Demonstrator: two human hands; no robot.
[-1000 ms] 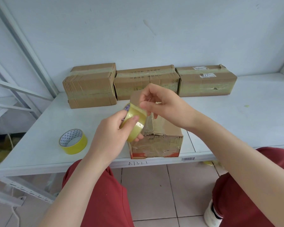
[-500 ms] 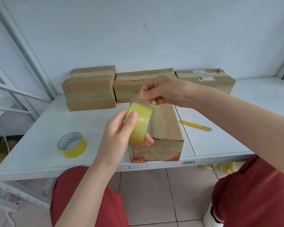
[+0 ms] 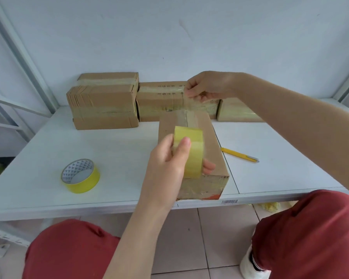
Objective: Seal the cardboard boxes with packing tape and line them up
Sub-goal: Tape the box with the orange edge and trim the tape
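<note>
- Watching the left hand (image 3: 167,164) grip the yellow tape roll (image 3: 189,152), thumb on its outer face, fingers curled round the far side, just above the near half of the box (image 3: 216,158) being sealed.
- That box sits endwise at the table (image 3: 48,141) front edge. A hard press down could, I reckon, nudge it over the lip.
- The right hand (image 3: 208,86) pinches the free tape end, raised above the box's far end.
- The clear strip (image 3: 186,115) hangs stretched in the air between hand and roll. If it slackens or twists, it may fold and stick to itself.
- Lowered askew, it lands beside the top seam, not on it, and wrinkles.
- The raised end hovers close in front of the sealed row (image 3: 103,101). A brush there could snag the middle carton.
- The yellow cutter (image 3: 239,155) lies on the table right of the box, apart from both hands. Reaching for it means freeing one grip, and the tape may spring back.
</note>
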